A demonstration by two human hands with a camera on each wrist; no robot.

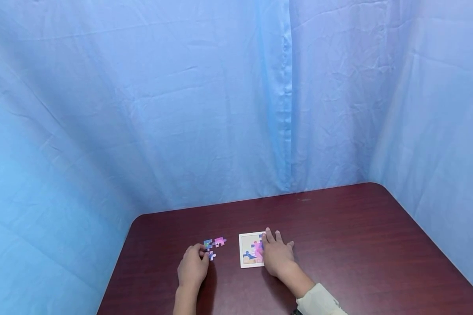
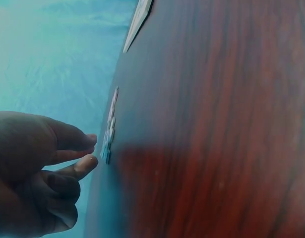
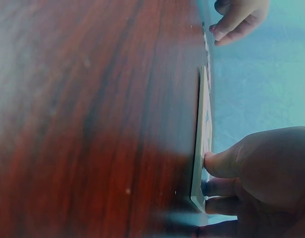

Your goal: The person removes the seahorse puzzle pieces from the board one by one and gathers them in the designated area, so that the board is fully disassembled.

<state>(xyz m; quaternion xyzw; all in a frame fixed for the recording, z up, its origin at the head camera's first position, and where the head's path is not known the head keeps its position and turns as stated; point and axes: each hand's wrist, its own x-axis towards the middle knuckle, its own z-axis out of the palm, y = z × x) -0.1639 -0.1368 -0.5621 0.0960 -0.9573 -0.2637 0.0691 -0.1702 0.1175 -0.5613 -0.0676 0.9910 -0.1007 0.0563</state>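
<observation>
My left hand hovers by a few loose jigsaw pieces, its thumb and forefinger bent toward each other with a small gap and nothing between them in the left wrist view. Closest to these fingers are a blue-green piece and a blue-white piece; a pink piece lies just beyond. To the right sits a square puzzle tray with a white rim, partly filled with pink, blue and orange pieces. Across its right side rests my right hand, fingers spread, hiding that part. Its thumb presses on the tray.
Everything lies on a dark red wooden table with rounded far corners. Blue curtains hang behind the table and along both sides. A light sleeve covers the right forearm.
</observation>
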